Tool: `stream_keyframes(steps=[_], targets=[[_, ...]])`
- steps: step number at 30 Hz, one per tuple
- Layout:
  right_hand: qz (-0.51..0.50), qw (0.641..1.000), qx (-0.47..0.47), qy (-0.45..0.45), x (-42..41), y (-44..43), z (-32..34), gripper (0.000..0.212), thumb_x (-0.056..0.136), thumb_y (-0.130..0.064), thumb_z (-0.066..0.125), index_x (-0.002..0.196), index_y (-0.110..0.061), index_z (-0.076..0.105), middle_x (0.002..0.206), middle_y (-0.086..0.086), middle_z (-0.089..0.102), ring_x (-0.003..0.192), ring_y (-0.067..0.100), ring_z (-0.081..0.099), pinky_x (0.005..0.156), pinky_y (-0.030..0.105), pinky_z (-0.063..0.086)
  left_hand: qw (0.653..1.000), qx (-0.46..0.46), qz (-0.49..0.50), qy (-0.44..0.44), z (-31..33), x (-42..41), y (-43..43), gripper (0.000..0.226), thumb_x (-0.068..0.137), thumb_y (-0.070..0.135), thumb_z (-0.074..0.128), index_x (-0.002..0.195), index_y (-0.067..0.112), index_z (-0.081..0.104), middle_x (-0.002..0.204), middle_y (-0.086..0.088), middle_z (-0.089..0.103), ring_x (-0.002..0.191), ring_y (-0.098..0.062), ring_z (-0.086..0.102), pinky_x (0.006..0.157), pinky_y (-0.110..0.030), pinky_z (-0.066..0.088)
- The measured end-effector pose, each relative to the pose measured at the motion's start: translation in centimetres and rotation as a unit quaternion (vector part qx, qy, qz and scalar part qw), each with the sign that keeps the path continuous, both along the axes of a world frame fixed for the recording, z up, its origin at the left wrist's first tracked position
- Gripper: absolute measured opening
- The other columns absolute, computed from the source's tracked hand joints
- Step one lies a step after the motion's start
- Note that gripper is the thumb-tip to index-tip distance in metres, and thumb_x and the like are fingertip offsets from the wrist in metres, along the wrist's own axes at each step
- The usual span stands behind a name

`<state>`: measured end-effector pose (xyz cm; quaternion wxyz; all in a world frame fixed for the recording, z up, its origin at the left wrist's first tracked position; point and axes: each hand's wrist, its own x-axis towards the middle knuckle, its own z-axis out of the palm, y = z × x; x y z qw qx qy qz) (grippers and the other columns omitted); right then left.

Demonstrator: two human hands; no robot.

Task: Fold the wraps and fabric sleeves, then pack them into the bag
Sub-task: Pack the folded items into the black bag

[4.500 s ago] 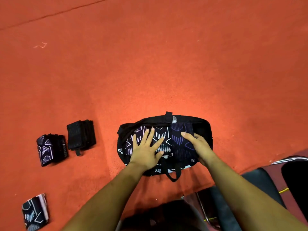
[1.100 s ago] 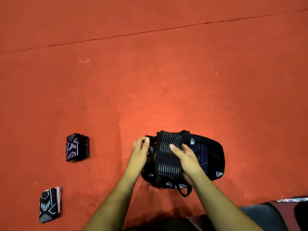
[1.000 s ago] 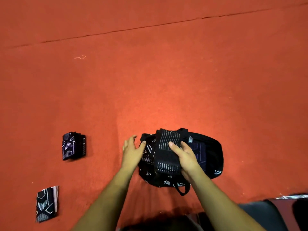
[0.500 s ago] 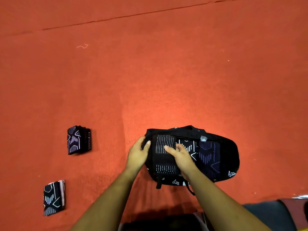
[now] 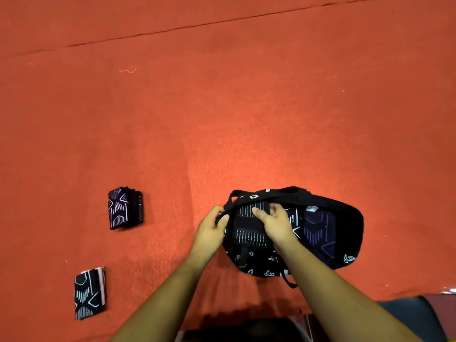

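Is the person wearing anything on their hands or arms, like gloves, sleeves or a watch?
Nothing that this view shows. The left hand and right hand are bare, with no gloves or rings visible. The left forearm and right forearm are uncovered down to the picture's bottom edge: no sleeves, watch or wristbands.

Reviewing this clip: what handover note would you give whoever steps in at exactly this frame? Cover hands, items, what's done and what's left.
Left hand: grips the black bag by its strap at the bag's left end.
Right hand: holds the striped wrap, which sits in the bag's left end.
Done: patterned sleeves lie folded in the bag beside the wrap.
Waiting on the red floor, off to the left: the farther folded piece and the nearer folded piece.
Left: release the wrap, then pack those two pieces.
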<state>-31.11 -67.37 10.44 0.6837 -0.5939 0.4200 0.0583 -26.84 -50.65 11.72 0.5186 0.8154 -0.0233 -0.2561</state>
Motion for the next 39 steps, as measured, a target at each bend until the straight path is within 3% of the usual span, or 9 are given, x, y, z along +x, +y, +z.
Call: stream_keyframes(steps=[5, 9, 12, 14, 16, 18, 26, 30, 39], targets=[[-0.014, 1.0, -0.013, -0.016, -0.7, 1.4, -0.9, 0.035, 0.09, -0.02, 0.07, 0.121, -0.012, 0.054, 0.117, 0.004, 0.068, 0.109, 0.022, 0.066, 0.1, 0.044, 0.051, 0.99, 0.12, -0.061, 0.051, 0.7, 0.5, -0.1, 0.023, 0.082, 0.001, 0.055, 0.099, 0.017, 0.056, 0.088, 0.002, 0.065, 0.083, -0.019, 0.062, 0.072, -0.028, 0.046], [-0.001, 0.999, -0.033, -0.014, -0.7, 1.7, -0.9, 0.036, 0.092, -0.017, 0.068, 0.122, -0.01, 0.05, 0.121, -0.001, 0.061, 0.113, 0.014, 0.059, 0.103, 0.033, 0.046, 0.969, 0.216, -0.062, 0.107, 0.0, -0.2, 1.0, 0.017, 0.08, 0.003, 0.059, 0.081, 0.014, 0.046, 0.074, -0.003, 0.057, 0.074, -0.025, 0.055, 0.061, -0.03, 0.04], [0.013, 0.999, -0.037, -0.013, -0.8, 1.6, -1.0, 0.038, 0.092, -0.018, 0.068, 0.124, -0.01, 0.05, 0.123, -0.001, 0.059, 0.112, 0.013, 0.058, 0.1, 0.029, 0.045, 0.966, 0.167, -0.073, 0.183, 0.1, -1.1, 1.9, 0.019, 0.073, -0.002, 0.059, 0.081, 0.015, 0.055, 0.073, -0.01, 0.063, 0.07, -0.024, 0.061, 0.076, -0.047, 0.056], [0.021, 0.998, -0.053, -0.005, -0.7, 1.4, -1.1, 0.047, 0.091, -0.025, 0.069, 0.13, -0.009, 0.049, 0.129, 0.003, 0.061, 0.117, 0.018, 0.059, 0.106, 0.037, 0.045, 0.974, 0.126, -0.072, 0.176, 0.7, -0.9, 1.8, 0.026, 0.072, -0.007, 0.056, 0.084, 0.016, 0.063, 0.071, -0.004, 0.067, 0.064, -0.015, 0.062, 0.07, -0.034, 0.059], [0.026, 0.997, -0.078, 0.011, -0.6, 1.2, -1.1, 0.045, 0.091, -0.029, 0.069, 0.129, -0.012, 0.051, 0.123, 0.004, 0.064, 0.114, 0.021, 0.062, 0.105, 0.042, 0.046, 0.98, 0.092, -0.034, 0.172, 1.9, -0.4, 1.4, 0.031, 0.077, -0.011, 0.048, 0.078, 0.017, 0.062, 0.058, 0.006, 0.06, 0.053, -0.009, 0.055, 0.05, -0.017, 0.046], [0.042, 0.993, -0.112, 0.016, -0.5, 1.3, -0.6, 0.046, 0.092, -0.031, 0.067, 0.129, -0.011, 0.049, 0.118, 0.004, 0.066, 0.111, 0.023, 0.063, 0.103, 0.039, 0.047, 0.983, 0.081, -0.01, 0.165, 2.4, -0.2, 1.2, 0.024, 0.076, -0.004, 0.045, 0.074, 0.017, 0.057, 0.053, 0.006, 0.052, 0.052, -0.013, 0.047, 0.047, -0.019, 0.037], [0.205, 0.92, -0.33, -0.053, -4.5, 3.4, 1.4, 0.081, 0.088, -0.041, 0.066, 0.151, -0.012, 0.024, 0.155, 0.014, 0.022, 0.143, 0.028, 0.025, 0.115, 0.04, 0.03, 0.993, 0.082, -0.065, 0.047, 1.8, -2.4, 0.5, 0.014, 0.098, 0.028, 0.055, 0.097, 0.014, 0.052, 0.066, 0.002, 0.053, 0.052, -0.012, 0.051, 0.058, -0.033, 0.045], [0.294, 0.896, -0.334, -0.006, -5.0, 3.0, 0.4, 0.072, 0.094, -0.046, 0.059, 0.154, -0.028, 0.025, 0.163, 0.013, 0.004, 0.15, 0.03, 0.013, 0.118, 0.042, 0.025, 0.994, 0.088, -0.063, 0.025, 2.6, -2.2, 0.2, 0.023, 0.1, 0.01, 0.051, 0.08, 0.021, 0.048, 0.063, 0.01, 0.051, 0.053, -0.007, 0.048, 0.058, -0.027, 0.043], [0.258, 0.929, -0.265, 0.016, -4.2, 2.2, 1.5, 0.067, 0.085, -0.044, 0.071, 0.145, -0.031, 0.044, 0.158, 0.012, 0.02, 0.147, 0.027, 0.018, 0.117, 0.04, 0.026, 0.997, 0.049, -0.055, 0.023, 2.6, -1.7, 1.1, 0.019, 0.1, 0.01, 0.052, 0.082, 0.015, 0.049, 0.055, 0.01, 0.052, 0.046, -0.013, 0.05, 0.053, -0.025, 0.042]])
